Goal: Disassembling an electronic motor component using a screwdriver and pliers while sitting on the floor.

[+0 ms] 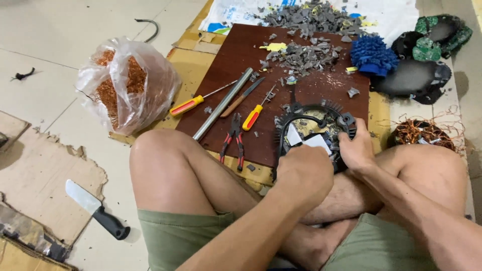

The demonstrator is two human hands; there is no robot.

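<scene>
We've got our left hand fisted round a white blade, right hand clamping the black ribbed plastic fan housing on the brown board

A clear plastic bag sat on the floor at the left, just beside the brown board's near-left corner; it bulged with tangled copper-coloured wire, its mouth loosely gathered; a white printed sack with blue and green markings lay flat at the far edge, partly under the board and under a heap of grey fragments; torn brown cardboard sheets lay flattened on the floor at the near left; no screens or signs showed.
</scene>
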